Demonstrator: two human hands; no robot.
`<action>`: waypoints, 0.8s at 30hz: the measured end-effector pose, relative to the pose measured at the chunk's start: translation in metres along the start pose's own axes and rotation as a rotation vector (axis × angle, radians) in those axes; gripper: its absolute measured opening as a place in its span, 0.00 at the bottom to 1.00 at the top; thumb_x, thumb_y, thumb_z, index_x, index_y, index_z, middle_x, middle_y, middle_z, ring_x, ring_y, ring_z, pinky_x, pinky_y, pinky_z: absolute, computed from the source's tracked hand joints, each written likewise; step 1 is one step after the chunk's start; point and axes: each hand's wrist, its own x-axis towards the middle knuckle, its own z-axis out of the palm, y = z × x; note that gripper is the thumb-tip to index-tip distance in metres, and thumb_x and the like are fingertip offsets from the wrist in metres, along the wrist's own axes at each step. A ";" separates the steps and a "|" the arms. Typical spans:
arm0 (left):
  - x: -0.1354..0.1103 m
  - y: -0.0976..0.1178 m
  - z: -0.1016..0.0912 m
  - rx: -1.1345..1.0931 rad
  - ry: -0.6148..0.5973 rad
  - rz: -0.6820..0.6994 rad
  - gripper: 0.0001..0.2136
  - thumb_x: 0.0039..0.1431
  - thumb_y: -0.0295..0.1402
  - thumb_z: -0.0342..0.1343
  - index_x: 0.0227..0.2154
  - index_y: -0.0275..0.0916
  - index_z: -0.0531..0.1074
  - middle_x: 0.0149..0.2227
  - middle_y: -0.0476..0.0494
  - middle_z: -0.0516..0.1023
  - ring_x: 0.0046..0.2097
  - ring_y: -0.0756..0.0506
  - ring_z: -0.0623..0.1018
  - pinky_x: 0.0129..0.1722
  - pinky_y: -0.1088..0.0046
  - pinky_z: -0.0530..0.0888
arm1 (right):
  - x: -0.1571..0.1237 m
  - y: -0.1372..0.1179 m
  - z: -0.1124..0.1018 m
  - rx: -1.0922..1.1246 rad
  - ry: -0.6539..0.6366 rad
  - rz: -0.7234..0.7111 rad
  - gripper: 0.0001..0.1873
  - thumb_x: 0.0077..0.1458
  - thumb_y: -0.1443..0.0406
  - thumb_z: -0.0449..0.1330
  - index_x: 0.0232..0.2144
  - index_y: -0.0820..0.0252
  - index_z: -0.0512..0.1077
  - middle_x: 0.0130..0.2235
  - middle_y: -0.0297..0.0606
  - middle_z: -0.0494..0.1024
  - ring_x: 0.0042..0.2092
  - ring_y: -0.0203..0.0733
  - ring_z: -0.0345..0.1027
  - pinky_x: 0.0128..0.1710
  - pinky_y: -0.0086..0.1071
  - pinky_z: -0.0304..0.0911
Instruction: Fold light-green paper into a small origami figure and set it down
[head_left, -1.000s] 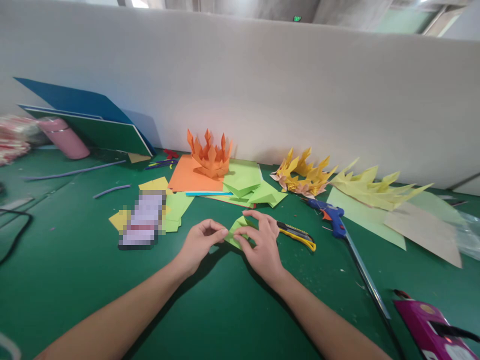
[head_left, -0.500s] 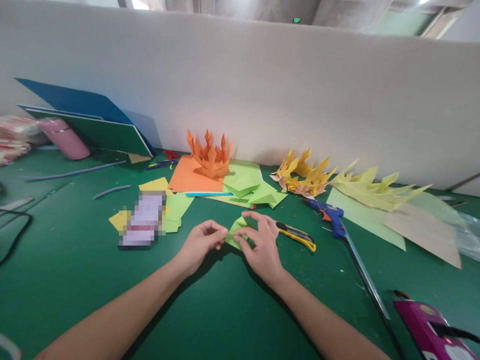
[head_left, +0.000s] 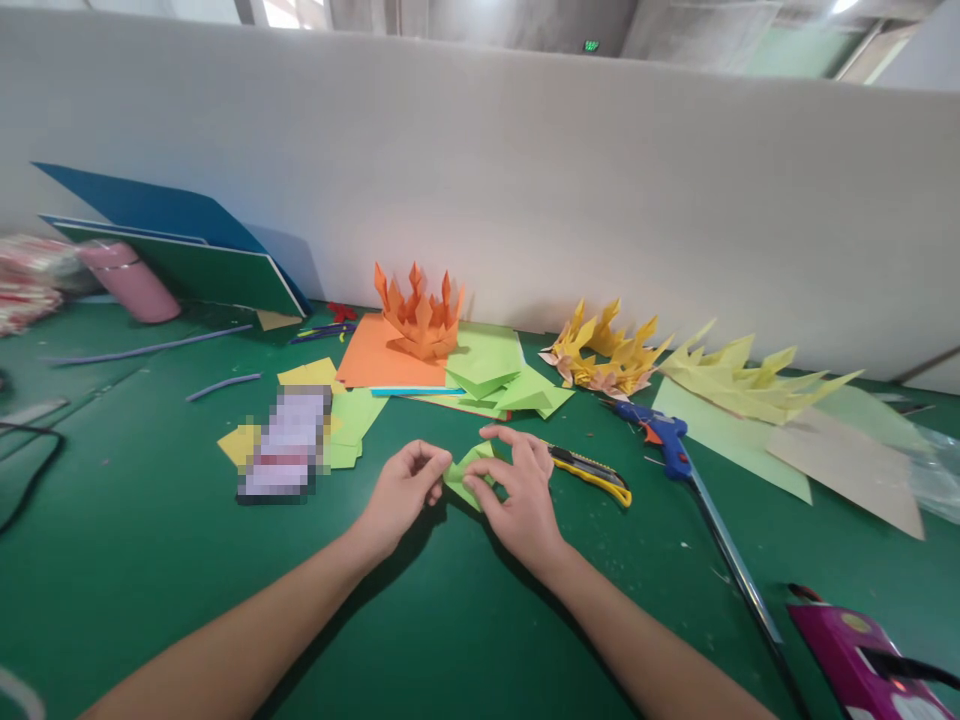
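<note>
A small folded piece of light green paper (head_left: 466,472) lies on the green table (head_left: 150,560) between my two hands. My left hand (head_left: 405,490) pinches its left corner with curled fingers. My right hand (head_left: 521,490) holds the right side, thumb and fingers closed over the fold. A yellow utility knife (head_left: 592,472) lies just right of my right hand.
An orange paper crown (head_left: 418,312) stands on orange and green sheets at the back. Yellow folded crowns (head_left: 611,355) and pale yellow paper (head_left: 750,385) lie right. A blue glue gun (head_left: 660,435), a metal ruler (head_left: 731,560) and a magenta box (head_left: 862,660) are at the right.
Both hands have drawn slightly closer together on the green paper, and the fold looks more bunched. Nothing else on the table has moved.
</note>
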 end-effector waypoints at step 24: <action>-0.002 -0.006 0.001 0.090 0.030 0.232 0.09 0.42 0.32 0.60 0.28 0.39 0.67 0.28 0.50 0.72 0.33 0.49 0.75 0.32 0.75 0.73 | 0.000 0.003 0.001 -0.037 0.059 0.038 0.04 0.50 0.64 0.61 0.25 0.54 0.75 0.44 0.40 0.68 0.47 0.49 0.60 0.46 0.44 0.52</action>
